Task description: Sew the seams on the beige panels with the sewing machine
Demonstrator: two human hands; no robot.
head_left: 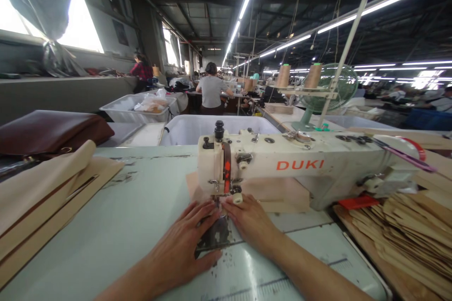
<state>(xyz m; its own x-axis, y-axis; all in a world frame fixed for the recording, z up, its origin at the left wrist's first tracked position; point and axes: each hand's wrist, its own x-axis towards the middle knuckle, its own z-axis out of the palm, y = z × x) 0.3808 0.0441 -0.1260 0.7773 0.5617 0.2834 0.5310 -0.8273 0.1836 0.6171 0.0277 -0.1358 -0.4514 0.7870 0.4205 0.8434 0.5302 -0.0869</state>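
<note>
A white sewing machine (pixel 261 164) with orange lettering stands on a pale green table. Under its head and arm lies a flat tan piece (pixel 282 195), part of it hidden behind the machine head and my fingers. My left hand (pixel 189 240) rests palm down left of the needle area, fingers stretched towards the presser foot and thumb spread away. From the other side, my right hand (pixel 252 221) lies low with its fingertips beside the foot, next to a small round white knob (pixel 238 198). Both sets of fingertips are close together at the foot; the needle itself is hard to make out.
Tan panels (pixel 45 202) are stacked at left near a brown bag (pixel 52 131). More tan pieces (pixel 413 230) pile up at right. Behind the machine are a white bin (pixel 215 124), thread cones (pixel 283 76) and a green fan (pixel 332 87). A person in grey (pixel 212 89) sits farther off.
</note>
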